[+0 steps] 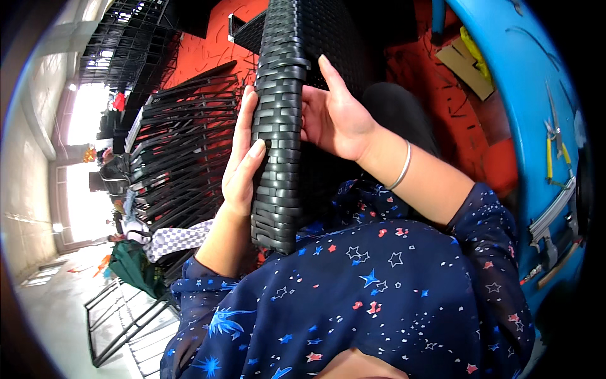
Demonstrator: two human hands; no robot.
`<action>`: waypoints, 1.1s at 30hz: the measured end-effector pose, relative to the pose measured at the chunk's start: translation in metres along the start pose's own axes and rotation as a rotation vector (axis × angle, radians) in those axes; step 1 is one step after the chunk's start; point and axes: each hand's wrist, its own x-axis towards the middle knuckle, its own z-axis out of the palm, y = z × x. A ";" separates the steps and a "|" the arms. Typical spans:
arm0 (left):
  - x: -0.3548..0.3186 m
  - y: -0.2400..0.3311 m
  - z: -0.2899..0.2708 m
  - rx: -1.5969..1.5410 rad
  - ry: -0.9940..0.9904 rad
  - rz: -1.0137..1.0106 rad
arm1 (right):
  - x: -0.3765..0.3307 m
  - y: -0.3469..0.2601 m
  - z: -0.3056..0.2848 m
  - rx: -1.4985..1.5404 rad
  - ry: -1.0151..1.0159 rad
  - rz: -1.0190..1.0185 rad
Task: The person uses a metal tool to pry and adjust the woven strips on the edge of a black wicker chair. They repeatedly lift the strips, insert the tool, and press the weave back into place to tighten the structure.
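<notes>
Evidently balance is the first worry: the black woven piece [278,126] stands edge-up, its thick plaited rim running from twelve o'clock down to seven, close to the patterned blouse [379,290]. What bears its weight underneath is hidden, so if the support is poor, it could tip towards nine or three o'clock.

The left hand [238,174], at nine to ten o'clock, lies with straight fingers along the rim's left side, its thumb against the weave; it presses rather than wraps round. The right hand [341,120], at one o'clock, has its thumb raised and its fingers bent in to the rim's right side. Their tips are concealed, so I cannot tell whether they clasp a strand or merely touch. Uneven pressure between the two could make the smooth strips slide.

One band [297,62] juts slightly at twelve o'clock and might catch a finger or work loose if rubbed. The bracelet [401,165], between two and three o'clock, could snag if that wrist drops against the weave. At nine to ten o'clock, black frames [189,151] crowd the left arm; a sideways lurch could knock them.
</notes>
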 end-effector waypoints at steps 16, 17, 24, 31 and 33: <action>0.013 -0.035 0.033 -0.717 0.077 -0.016 | -0.038 0.000 -0.020 -0.157 -0.015 -0.133; 0.013 -0.035 0.035 -0.719 0.080 -0.004 | -0.039 0.000 -0.018 -0.148 -0.009 -0.136; 0.018 -0.031 0.030 -0.428 0.089 0.039 | -0.042 -0.003 -0.002 -0.236 0.110 -0.178; 0.051 -0.018 0.019 -0.077 0.265 -0.077 | -0.038 -0.001 0.014 -0.377 0.362 -0.219; 0.060 -0.021 0.022 0.193 0.181 -0.064 | -0.038 -0.001 0.020 -0.392 0.400 -0.230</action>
